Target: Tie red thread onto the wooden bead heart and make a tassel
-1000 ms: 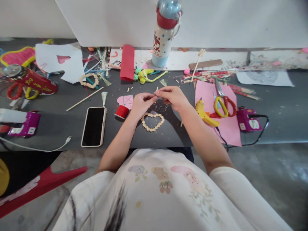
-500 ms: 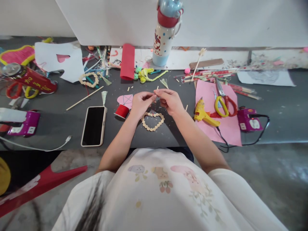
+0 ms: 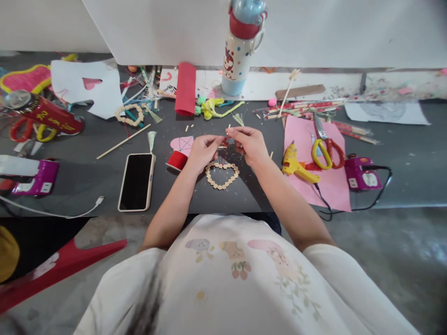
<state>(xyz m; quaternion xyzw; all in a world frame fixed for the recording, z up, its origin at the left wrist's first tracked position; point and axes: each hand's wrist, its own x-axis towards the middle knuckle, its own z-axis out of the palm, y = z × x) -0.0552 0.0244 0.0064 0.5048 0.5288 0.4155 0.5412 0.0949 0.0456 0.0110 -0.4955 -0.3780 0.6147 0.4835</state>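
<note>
Grey and crowded, the bench (image 3: 82, 179) carries a pale heart-shaped ring (image 3: 220, 187) just on the near side of the left hand (image 3: 204, 152) and right hand (image 3: 251, 143); whether either grip is closed on anything I cannot tell, but lowering a hand carelessly could knock the ring askew.

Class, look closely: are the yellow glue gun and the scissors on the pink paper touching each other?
Apart. The head view shows it: a strip of pink paper is visible between the yellow glue gun and the scissors.
</note>
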